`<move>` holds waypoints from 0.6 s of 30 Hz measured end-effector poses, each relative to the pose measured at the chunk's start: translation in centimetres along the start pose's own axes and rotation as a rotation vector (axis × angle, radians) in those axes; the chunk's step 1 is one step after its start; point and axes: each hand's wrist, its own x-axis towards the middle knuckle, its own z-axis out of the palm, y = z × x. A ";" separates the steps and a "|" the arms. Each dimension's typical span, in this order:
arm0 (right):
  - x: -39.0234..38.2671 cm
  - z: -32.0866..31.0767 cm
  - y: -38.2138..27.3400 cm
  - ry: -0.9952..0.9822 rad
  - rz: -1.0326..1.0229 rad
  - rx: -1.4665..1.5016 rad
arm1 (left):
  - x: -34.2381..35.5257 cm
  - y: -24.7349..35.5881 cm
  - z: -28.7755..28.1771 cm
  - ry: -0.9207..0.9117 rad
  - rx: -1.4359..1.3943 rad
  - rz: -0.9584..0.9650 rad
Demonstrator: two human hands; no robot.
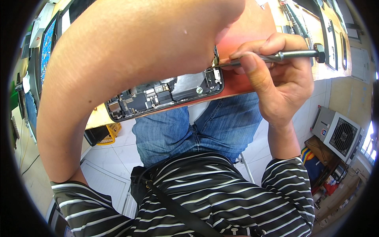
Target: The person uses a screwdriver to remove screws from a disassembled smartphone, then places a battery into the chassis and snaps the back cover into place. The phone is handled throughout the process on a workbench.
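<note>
An opened smartphone lies with its inner boards and a silvery battery part showing. It sits at the edge of a reddish-brown mat. My right hand is closed around a slim precision screwdriver, thumb and fingers pinching its shaft. The screwdriver's thin tip meets the right end of the phone, near its inner edge. Bent across the phone from the left, my left arm covers its far side. My left hand is over the phone's far right part, close to the tip; its fingers are out of sight.
Past my right hand, a worktable carries tools and dark flat items. A screen stands at the left. Below the table edge is a yellow basket. To the right is a grey air cooler on a wooden stand.
</note>
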 end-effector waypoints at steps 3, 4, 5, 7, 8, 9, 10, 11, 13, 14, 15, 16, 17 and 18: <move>0.0 0.1 0.0 0.002 0.005 0.006 | 0.1 -0.4 0.6 0.043 0.008 -0.014; 0.0 0.1 -0.1 0.002 0.006 0.008 | -0.1 -0.3 0.7 0.029 -0.004 -0.036; -0.1 0.1 -0.1 0.004 0.008 0.006 | 0.0 -0.3 0.7 0.013 -0.010 -0.049; -0.1 0.1 -0.1 0.009 0.013 0.000 | 0.1 0.0 0.5 -0.024 -0.023 -0.087; -0.1 0.2 -0.2 0.011 0.014 -0.003 | 0.2 0.3 0.3 -0.039 -0.027 -0.107; -0.1 0.2 -0.2 0.014 0.015 -0.007 | 0.4 0.6 0.0 -0.056 -0.025 -0.122; -0.1 0.2 -0.3 0.015 0.015 -0.011 | 0.6 0.9 -0.3 -0.087 -0.033 -0.148; -0.1 0.2 -0.3 0.014 0.020 -0.016 | 0.9 1.2 -0.7 -0.134 -0.040 -0.191; -0.1 0.2 -0.4 0.010 0.036 -0.030 | 1.5 1.9 -1.8 -0.268 -0.059 -0.314; -0.1 0.2 -0.5 0.008 0.050 -0.038 | 1.8 2.2 -2.2 -0.310 -0.066 -0.364; -0.1 0.2 -0.5 0.009 0.056 -0.028 | 2.0 2.4 -2.4 -0.311 -0.072 -0.383; -0.1 0.2 -0.4 0.012 0.067 -0.017 | 2.1 2.5 -2.2 -0.305 -0.071 -0.393; -0.1 0.2 -0.4 0.014 0.079 -0.006 | 2.1 2.2 -1.5 -0.232 -0.092 -0.391; 0.0 0.1 -0.3 0.020 0.063 0.034 | 2.2 2.0 -0.8 -0.159 -0.113 -0.387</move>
